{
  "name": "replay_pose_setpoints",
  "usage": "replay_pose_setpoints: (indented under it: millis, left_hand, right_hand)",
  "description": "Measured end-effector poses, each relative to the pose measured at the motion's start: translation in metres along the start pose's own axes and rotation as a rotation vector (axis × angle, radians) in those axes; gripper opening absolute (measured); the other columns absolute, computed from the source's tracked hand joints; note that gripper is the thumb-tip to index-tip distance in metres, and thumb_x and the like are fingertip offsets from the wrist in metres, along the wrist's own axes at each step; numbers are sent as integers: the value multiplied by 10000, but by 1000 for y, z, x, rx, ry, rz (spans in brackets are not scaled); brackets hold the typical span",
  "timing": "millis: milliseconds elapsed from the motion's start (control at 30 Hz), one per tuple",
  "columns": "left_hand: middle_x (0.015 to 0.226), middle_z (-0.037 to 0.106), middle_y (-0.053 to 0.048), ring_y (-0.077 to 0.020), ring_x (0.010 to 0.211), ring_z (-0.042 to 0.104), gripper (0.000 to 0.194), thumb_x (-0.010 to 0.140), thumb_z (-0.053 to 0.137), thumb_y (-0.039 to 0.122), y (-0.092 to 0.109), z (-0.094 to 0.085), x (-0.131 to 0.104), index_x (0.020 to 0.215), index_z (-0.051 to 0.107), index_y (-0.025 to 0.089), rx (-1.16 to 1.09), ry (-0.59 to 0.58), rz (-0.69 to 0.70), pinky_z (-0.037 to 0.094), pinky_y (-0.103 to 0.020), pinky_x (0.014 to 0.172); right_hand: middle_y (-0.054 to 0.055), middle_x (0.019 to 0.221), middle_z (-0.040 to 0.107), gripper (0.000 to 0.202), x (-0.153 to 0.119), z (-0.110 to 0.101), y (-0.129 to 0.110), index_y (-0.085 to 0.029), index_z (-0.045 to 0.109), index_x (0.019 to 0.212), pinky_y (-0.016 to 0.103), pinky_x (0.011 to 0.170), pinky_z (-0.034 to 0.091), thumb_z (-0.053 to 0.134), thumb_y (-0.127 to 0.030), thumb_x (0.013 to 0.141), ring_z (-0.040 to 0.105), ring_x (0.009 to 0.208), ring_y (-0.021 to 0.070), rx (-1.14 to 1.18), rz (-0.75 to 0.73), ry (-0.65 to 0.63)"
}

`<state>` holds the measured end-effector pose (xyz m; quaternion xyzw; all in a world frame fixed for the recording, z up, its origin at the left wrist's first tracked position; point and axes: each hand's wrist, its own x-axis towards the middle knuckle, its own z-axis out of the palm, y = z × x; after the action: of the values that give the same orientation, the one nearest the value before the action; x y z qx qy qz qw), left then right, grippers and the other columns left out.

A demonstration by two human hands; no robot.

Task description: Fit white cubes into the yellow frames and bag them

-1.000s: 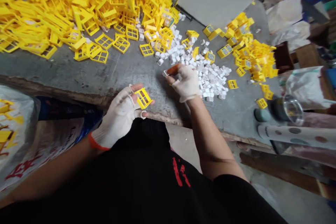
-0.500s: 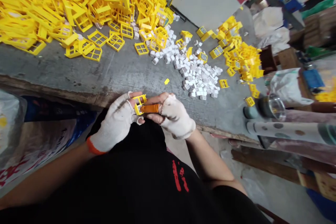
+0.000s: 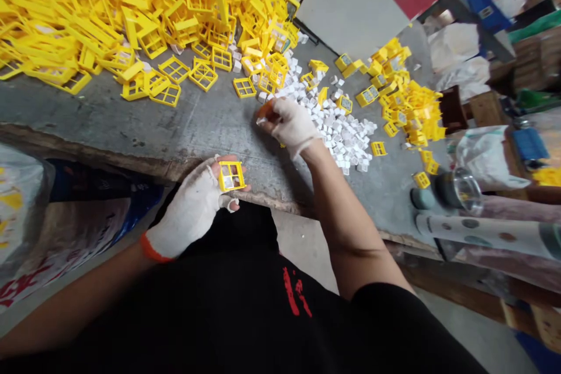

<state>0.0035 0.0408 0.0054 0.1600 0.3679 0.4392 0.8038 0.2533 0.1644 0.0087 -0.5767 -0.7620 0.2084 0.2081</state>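
Note:
My left hand (image 3: pixel 197 204), in a white fingerless glove with an orange cuff, holds a small yellow window-like frame (image 3: pixel 231 176). A white piece sits in the frame's lower left compartment; the others show through to what lies behind. My right hand (image 3: pixel 289 123), gloved alike, is over the table beside the pile of small white pieces (image 3: pixel 342 134). Its fingers are closed around an orange tool handle (image 3: pixel 265 110), mostly hidden by the hand. Something small and white shows at the fingertips, too small to make out.
A large heap of yellow frames (image 3: pixel 144 11) covers the back left of the grey table (image 3: pixel 166 128). Filled yellow frames (image 3: pixel 407 93) are piled at the right. Near them stand a clear cup (image 3: pixel 467 190) and a white spotted roll (image 3: pixel 477 228). A pale box (image 3: pixel 350 0) stands behind.
My right hand has moved away from the yellow frame, up and forward to the white pieces, taking the orange-handled tool along. My left hand still holds the frame, now turned more face-up.

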Motion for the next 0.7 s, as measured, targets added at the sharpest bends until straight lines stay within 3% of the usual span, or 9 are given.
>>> replay_pose_setpoints:
  millis: [133,233,333,433,567,700]
  left_hand:
    - [957,827,-99,-228,719,790,196,1062,697,333,-4,5,0,1092,803,171,17,-43,-72,596,-265,500]
    - [948,819,-93,-227,704,793,204,1081,671,336,-10,13,-6,1068,796,175,27,-93,-106,591,-264,506]
    - [971,813,-88,-222,709,797,197,1082,665,327,-17,21,-14,1085,783,169,59,-110,-117,592,-265,514]
    - [975,804,-86,-215,709,791,202,1083,664,347,-23,28,-22,1102,755,168,101,-108,-136,581,-256,513]
    - [956,782,-84,-205,680,762,249,1040,736,411,-31,36,-28,1084,732,166,171,-135,-176,547,-248,492]
    - [899,750,-69,-231,671,767,246,987,812,409,-38,43,-30,979,709,186,207,-184,-260,510,-253,465]
  right_hand:
    - [15,1014,749,239,-77,3,-19,-291,840,1173,406,896,610,809,-467,1014,693,954,219,540,-119,52]
    - [12,995,764,308,-120,13,-33,-294,839,1100,398,900,602,819,-590,1020,713,958,218,638,-138,81]
    - [17,1020,800,371,-148,19,-41,-290,809,1097,411,914,598,786,-654,1031,742,957,225,586,-128,205]
    - [30,1078,850,298,-167,13,-43,-302,809,1117,445,958,586,751,-591,1075,778,974,243,406,-198,285]
    - [44,1154,891,180,-186,-4,-42,-313,828,1182,483,1034,582,714,-434,1114,816,1093,273,112,-355,294]
    - [31,1150,899,342,-201,-15,-36,-352,856,1181,516,1056,583,569,-537,1161,810,1176,286,-45,-366,197]
